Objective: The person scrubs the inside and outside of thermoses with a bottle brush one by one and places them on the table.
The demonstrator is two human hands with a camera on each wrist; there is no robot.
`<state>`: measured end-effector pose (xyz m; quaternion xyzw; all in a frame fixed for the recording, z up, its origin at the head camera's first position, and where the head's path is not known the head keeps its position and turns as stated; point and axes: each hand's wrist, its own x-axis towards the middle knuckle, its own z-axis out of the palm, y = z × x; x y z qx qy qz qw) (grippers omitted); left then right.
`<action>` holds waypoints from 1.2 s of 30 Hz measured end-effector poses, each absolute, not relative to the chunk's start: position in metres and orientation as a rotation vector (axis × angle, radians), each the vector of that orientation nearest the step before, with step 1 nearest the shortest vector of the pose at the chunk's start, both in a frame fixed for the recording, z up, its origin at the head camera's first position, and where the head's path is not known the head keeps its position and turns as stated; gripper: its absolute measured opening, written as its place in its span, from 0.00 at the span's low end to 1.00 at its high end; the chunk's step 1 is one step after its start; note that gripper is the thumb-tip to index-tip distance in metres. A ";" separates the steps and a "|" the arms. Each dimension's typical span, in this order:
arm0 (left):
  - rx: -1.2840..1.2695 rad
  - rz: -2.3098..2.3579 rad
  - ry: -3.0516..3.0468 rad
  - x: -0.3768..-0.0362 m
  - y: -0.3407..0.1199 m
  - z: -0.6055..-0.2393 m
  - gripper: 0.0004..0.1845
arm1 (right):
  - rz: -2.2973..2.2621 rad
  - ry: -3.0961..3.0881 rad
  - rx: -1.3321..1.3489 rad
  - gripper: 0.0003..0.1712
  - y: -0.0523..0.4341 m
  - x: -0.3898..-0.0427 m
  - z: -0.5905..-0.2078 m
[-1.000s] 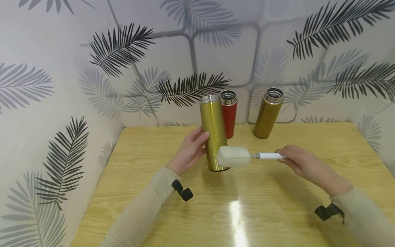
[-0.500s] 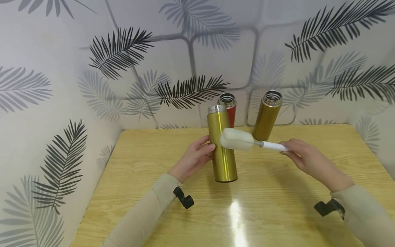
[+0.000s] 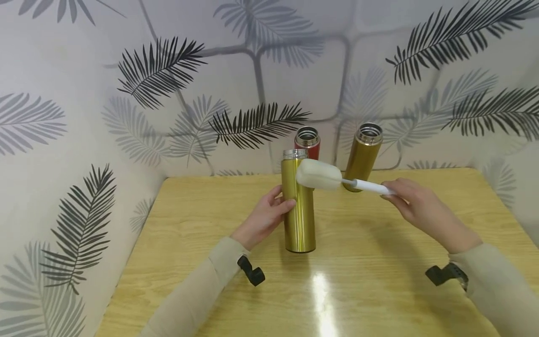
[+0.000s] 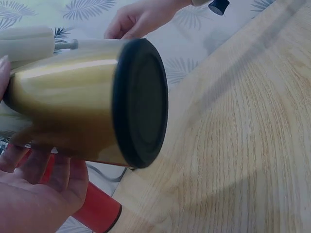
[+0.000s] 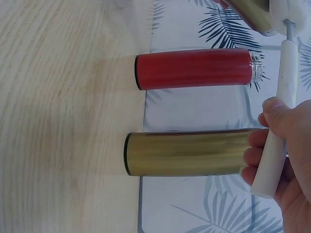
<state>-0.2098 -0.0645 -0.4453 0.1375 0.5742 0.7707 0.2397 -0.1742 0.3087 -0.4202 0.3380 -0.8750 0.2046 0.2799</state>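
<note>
Head view, from left to right: a beige fabric sleeve [image 3: 198,285] comes up from the lower edge, with a small black wrist device [image 3: 251,271] at its cuff; after it is the left hand [image 3: 267,215], its thumb and fingers clamped on opposite sides of a tall, shiny yellow-gold cylindrical bottle [image 3: 300,224] with a silver threaded neck; this bottle is nearly upright and is lifted above the light wood-grain table [image 3: 189,224], and the left wrist view shows its round dark base from below.

Just behind it, partly covered by it, a red cylindrical bottle [image 3: 310,150] with a silver neck stands at the rear of the table; in front of the held bottle's upper part is the cream-white sponge head [image 3: 318,174] of a brush with a white rod-like handle [image 3: 372,187]; whether sponge and bottle touch, I cannot tell well from this angle.

Further right, a darker gold cylindrical bottle [image 3: 363,157] stands near the patterned wall [image 3: 294,84], behind the brush; at the far right, the right hand [image 3: 417,206] grips the handle, with thumb and curled fingers clamped around it.
</note>
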 end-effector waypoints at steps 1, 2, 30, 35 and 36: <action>0.371 2.109 1.570 -0.210 -0.065 -0.445 0.59 | 0.551 -2.354 0.897 0.11 0.308 -0.174 -0.419; 0.369 2.103 1.575 -0.209 -0.066 -0.445 0.52 | 0.553 -2.360 0.888 0.16 0.307 -0.174 -0.417; 0.349 2.257 1.378 -0.218 -0.081 -0.433 0.24 | 0.674 -2.439 1.090 0.27 0.296 -0.163 -0.456; 0.316 2.322 1.333 -0.220 -0.082 -0.432 0.20 | 0.624 -2.431 1.122 0.09 0.300 -0.156 -0.461; 0.311 2.330 1.323 -0.220 -0.082 -0.432 0.19 | 0.614 -2.416 1.126 0.13 0.300 -0.155 -0.463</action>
